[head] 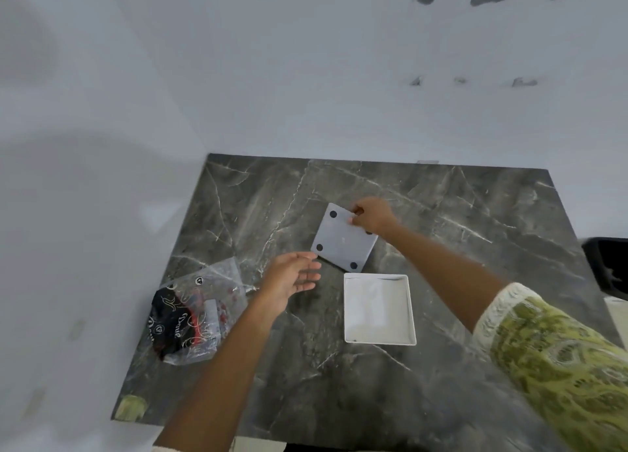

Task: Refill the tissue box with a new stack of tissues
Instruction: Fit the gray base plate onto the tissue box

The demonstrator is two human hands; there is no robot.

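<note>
A white square tissue box (380, 309) lies open on the dark marble table (339, 383), with white tissues showing inside it. Just behind it, my right hand (373, 215) pinches the far corner of the box's flat white base panel (341, 241), which has black round feet at its corners and sits tilted. My left hand (292, 278) hovers open, palm up, beside the panel's near-left corner, touching nothing. A crumpled clear plastic tissue wrapper (193, 315) with black and red print lies at the table's left.
White walls border the table at the back and left. A black object (608, 264) sits past the table's right edge. A small greenish patch (131, 407) marks the near left corner of the table.
</note>
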